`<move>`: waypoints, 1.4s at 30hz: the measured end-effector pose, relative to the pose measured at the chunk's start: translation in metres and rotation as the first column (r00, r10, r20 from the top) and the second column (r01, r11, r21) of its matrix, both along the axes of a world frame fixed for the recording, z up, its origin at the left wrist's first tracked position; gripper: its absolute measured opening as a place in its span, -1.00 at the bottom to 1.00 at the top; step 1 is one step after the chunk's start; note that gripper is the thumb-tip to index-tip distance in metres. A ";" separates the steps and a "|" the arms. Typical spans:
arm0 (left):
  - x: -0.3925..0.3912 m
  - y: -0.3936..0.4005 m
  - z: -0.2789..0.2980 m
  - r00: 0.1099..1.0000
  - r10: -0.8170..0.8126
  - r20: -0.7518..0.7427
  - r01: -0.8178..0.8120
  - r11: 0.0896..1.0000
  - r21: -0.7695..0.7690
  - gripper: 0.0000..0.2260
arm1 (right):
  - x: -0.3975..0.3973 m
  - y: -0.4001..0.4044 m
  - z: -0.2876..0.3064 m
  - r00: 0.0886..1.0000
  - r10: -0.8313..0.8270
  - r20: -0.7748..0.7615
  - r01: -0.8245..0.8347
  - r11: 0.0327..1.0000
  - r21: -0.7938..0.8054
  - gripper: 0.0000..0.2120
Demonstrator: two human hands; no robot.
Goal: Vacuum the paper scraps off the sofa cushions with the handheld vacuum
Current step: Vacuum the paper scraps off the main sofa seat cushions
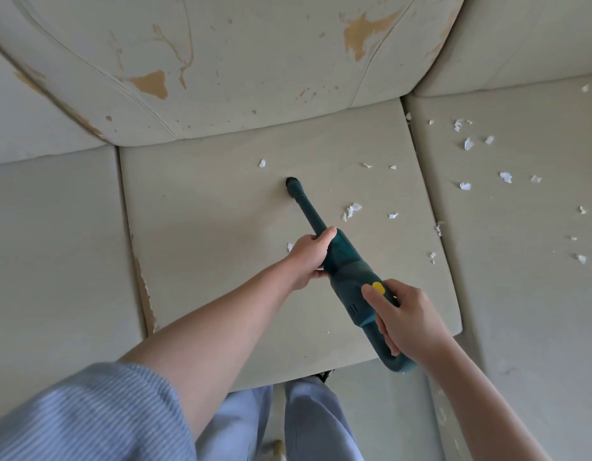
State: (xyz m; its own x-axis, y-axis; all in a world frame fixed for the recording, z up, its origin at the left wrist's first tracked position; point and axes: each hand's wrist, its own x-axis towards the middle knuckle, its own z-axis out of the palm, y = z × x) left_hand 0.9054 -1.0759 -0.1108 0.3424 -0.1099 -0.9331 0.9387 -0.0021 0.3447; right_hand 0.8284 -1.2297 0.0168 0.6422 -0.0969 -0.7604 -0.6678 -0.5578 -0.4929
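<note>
Head view, nearest first: a striped blue sleeve (88, 417) and two bare forearms reach over the sofa. Right hand (407, 314) is wrapped round the rear handle of the dark teal handheld vacuum (347, 271), thumb lying by the yellow switch (378, 288). Left hand (309, 257) grips the body where the tube begins.

Nozzle (293, 185) sits on or just above the middle seat cushion (204, 234), on bare fabric.

Judgement: sweeping is under way, part done. Paper scraps (352, 209) lie right of the tube, one beyond the nozzle, many more on the right-hand cushion (520, 294).

Next move calls for swinging the nozzle rightward, keeping it low to the fabric.

Farthest: back cushion (238, 78), its surface peeling.
</note>
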 end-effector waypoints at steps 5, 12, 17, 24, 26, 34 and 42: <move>0.011 0.029 -0.011 0.991 0.091 0.096 -0.099 0.992 0.084 -0.58 | 0.014 0.027 -0.002 0.999 -0.003 0.047 0.000 0.999 0.049 -0.63; 0.045 0.065 -0.017 0.995 0.046 0.089 -0.055 0.994 0.091 -0.53 | 0.055 0.065 -0.023 0.999 0.028 0.037 -0.028 1.000 0.010 -0.59; 0.023 0.056 -0.012 0.994 0.074 0.080 -0.078 0.996 0.044 -0.56 | 0.032 0.053 -0.015 1.000 0.009 -0.003 -0.008 0.999 0.041 -0.61; -0.037 0.026 0.000 1.000 0.010 -0.014 -0.010 0.999 -0.045 -0.51 | -0.017 0.011 0.015 0.993 0.032 -0.114 -0.027 0.998 0.050 -0.62; -0.053 0.016 0.007 0.999 0.002 -0.032 -0.005 0.997 -0.077 -0.53 | -0.029 -0.002 0.021 0.989 0.052 -0.136 -0.046 0.998 0.050 -0.62; -0.117 -0.003 0.021 0.996 0.043 -0.076 -0.053 0.989 -0.137 -0.54 | -0.069 -0.039 0.030 0.976 0.173 -0.130 -0.175 0.984 -0.007 -0.65; -0.121 -0.036 0.031 0.996 0.082 -0.043 -0.087 0.986 -0.141 -0.59 | -0.088 -0.058 0.022 0.984 0.177 -0.035 -0.179 0.981 -0.071 -0.64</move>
State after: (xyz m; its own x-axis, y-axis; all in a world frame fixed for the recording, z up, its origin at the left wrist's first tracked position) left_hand 0.7840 -1.1123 -0.0800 0.3217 -0.2151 -0.9221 0.9455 0.1246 0.3009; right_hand 0.7400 -1.2874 0.0390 0.6321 -0.0397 -0.7739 -0.5681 -0.7029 -0.4280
